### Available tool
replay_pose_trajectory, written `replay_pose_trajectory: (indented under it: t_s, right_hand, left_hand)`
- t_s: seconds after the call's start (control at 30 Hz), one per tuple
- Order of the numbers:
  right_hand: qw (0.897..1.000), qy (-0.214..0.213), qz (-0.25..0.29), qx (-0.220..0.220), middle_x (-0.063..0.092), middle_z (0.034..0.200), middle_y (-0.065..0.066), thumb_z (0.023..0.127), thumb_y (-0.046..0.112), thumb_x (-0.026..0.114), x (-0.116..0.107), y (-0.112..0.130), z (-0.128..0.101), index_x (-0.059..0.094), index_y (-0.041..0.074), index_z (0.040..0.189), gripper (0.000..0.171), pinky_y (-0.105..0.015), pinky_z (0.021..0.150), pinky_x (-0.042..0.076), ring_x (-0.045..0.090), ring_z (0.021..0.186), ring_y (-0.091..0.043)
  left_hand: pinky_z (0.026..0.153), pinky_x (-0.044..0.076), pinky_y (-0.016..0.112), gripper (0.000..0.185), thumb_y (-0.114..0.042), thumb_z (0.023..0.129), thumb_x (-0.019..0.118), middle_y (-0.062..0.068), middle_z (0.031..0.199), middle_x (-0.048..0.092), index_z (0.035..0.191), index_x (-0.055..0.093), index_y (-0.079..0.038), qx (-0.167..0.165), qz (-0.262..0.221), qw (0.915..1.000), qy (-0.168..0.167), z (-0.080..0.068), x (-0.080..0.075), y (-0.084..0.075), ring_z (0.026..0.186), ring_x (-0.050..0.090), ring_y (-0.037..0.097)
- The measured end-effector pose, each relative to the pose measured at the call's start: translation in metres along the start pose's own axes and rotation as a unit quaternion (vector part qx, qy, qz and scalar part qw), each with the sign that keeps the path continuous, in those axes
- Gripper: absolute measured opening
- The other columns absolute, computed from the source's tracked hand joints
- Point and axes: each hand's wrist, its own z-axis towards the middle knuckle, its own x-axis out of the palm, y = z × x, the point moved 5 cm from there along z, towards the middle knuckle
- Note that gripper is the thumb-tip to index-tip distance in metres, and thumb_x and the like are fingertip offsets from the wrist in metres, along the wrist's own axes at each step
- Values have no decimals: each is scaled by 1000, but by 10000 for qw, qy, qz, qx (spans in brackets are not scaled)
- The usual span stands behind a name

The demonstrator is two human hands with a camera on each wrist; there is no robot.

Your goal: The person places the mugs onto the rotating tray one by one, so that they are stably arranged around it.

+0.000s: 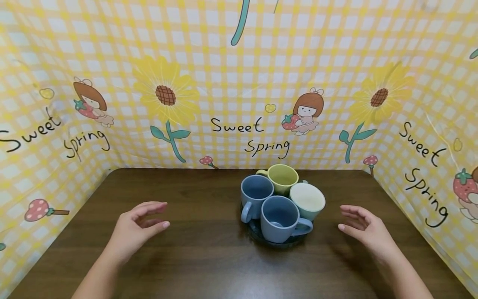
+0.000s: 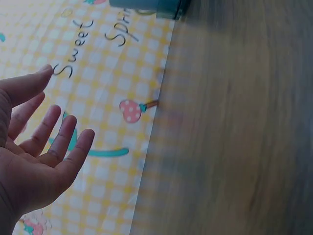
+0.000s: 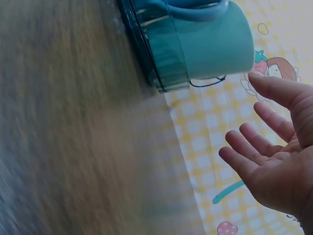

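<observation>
Several mugs stand close together on a round, dark teal see-through tray [image 1: 256,228], right of the table's middle. At the front is a blue mug [image 1: 278,226] with its handle to the right. Another blue mug [image 1: 251,204] stands behind it on the left. A yellow-green mug [image 1: 281,178] is at the back, and a pale mint mug [image 1: 307,201] with a whitish inside is on the right. My left hand [image 1: 136,226] hovers well left of the tray, fingers apart and holding nothing. Nearer the mint mug, my right hand [image 1: 367,230] hovers with relaxed fingers, touching nothing.
The dark wooden table [image 1: 194,265] is enclosed at the back and both sides by a yellow-and-white checked cloth [image 1: 231,83] printed with flowers and words. The mugs stand near the table's back edge.
</observation>
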Motion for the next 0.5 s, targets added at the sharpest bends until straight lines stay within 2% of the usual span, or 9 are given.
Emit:
replay_pose_trajectory:
  t_s: [0.13, 0.27, 0.33, 0.4, 0.47, 0.5]
  right_hand:
    - [9995, 22, -269, -186, 56, 127, -3, 91, 19, 71, -4, 0, 1, 48, -2, 135, 54, -14, 87, 50, 53, 108, 8]
    - [9959, -45, -783, -448, 53, 132, -14, 93, 21, 69, -9, 1, 2, 48, -1, 136, 52, -10, 88, 47, 49, 109, 10]
    - [9920, -116, -1118, -572, 51, 134, -19, 94, 22, 67, -12, 2, 3, 48, -1, 136, 51, -6, 89, 42, 49, 112, 3]
    - [9865, -222, -1468, -692, 50, 135, -20, 95, 24, 67, -15, 3, 4, 49, 0, 136, 51, -1, 88, 35, 49, 117, -11]
    - [9811, -322, -1737, -786, 49, 136, -19, 95, 25, 67, -17, 4, 6, 50, 1, 136, 50, 1, 88, 30, 46, 121, -26]
    - [9787, -366, -1843, -826, 48, 136, -20, 94, 25, 67, -18, 5, 7, 50, 2, 135, 50, 1, 88, 28, 45, 121, -32]
  left_hand:
    - [86, 55, 21, 49, -4, 85, 75, -5, 127, 57, 130, 57, 0, 270, 431, 9987, -29, -3, -10, 0, 112, 54, 4]
    - [85, 54, 18, 52, -1, 85, 74, -1, 130, 55, 134, 55, 1, 573, 934, 9939, -110, -5, -19, 0, 113, 51, 2]
    - [83, 53, 16, 54, -4, 86, 75, 3, 132, 53, 135, 55, -2, 616, 1314, 9893, -178, -6, -23, 1, 109, 51, -3]
    - [80, 51, 12, 56, -8, 86, 76, 7, 134, 52, 137, 55, -6, 656, 1761, 9819, -244, -6, -27, 1, 106, 50, -5]
    - [82, 50, 11, 58, -13, 85, 77, 9, 136, 52, 138, 55, -9, 698, 2272, 9708, -311, -7, -31, 1, 110, 52, 3]
    - [83, 53, 17, 59, -14, 85, 78, 10, 137, 51, 139, 54, -9, 725, 2454, 9662, -322, -7, -32, 2, 111, 54, 9]
